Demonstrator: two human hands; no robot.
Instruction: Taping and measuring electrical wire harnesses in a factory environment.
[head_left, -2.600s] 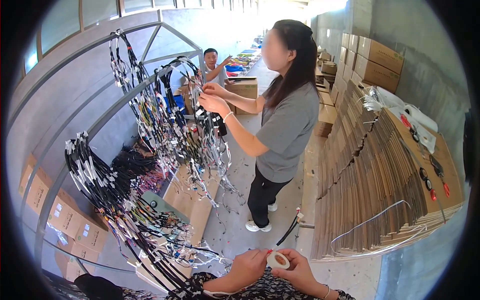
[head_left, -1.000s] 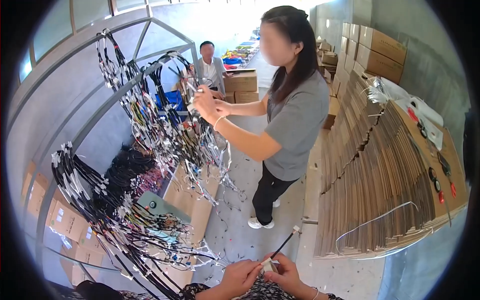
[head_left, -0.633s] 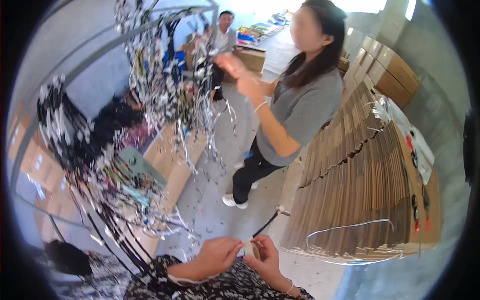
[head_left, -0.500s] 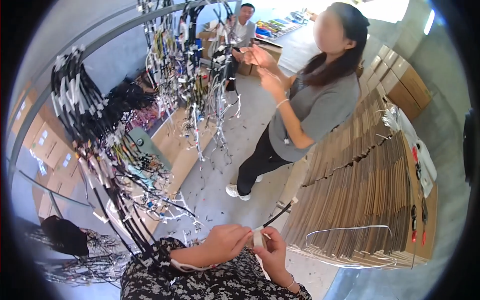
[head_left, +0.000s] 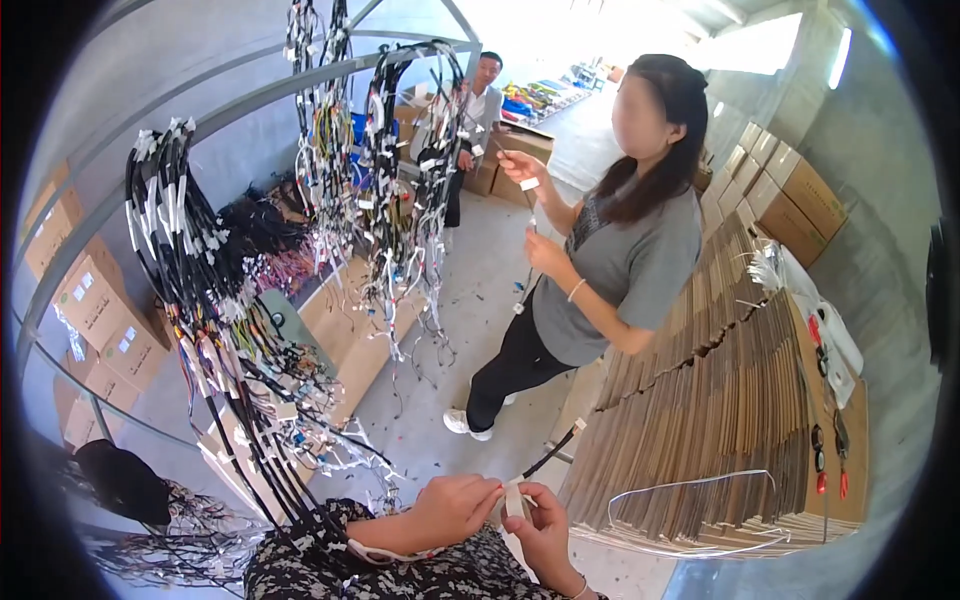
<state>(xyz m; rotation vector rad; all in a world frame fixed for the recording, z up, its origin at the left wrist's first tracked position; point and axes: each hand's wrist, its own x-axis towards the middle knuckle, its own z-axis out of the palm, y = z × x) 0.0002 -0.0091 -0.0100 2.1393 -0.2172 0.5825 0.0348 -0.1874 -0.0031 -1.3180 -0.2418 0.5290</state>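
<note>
Close in front of my patterned top, both hands work near each other. Thumb and fingertips of my left hand (head_left: 455, 512) are pinched together, right beside the end of a narrow white strip (head_left: 514, 500). Any small thing inside that pinch is hidden. My right hand (head_left: 545, 528) grips the strip between thumb and fingers. Just beyond them a black-sleeved cable (head_left: 546, 458) slants up to a pale connector (head_left: 579, 425). Its near end disappears behind my fingers. Several long black cables (head_left: 262, 455) run down from the left to my left sleeve.
Bundled wire harnesses (head_left: 175, 200) hang from a grey metal rack (head_left: 260, 92) at left. Facing me, a co-worker (head_left: 640, 250) handles a thin cable; another person (head_left: 485, 100) is behind. Flattened cardboard (head_left: 690, 430) fills the right, with red-handled cutters (head_left: 842, 455) on it.
The view has tilted slightly upward. My hands stay close together, and more of the white strip's length shows. The co-worker's hands have moved apart along the cable.
</note>
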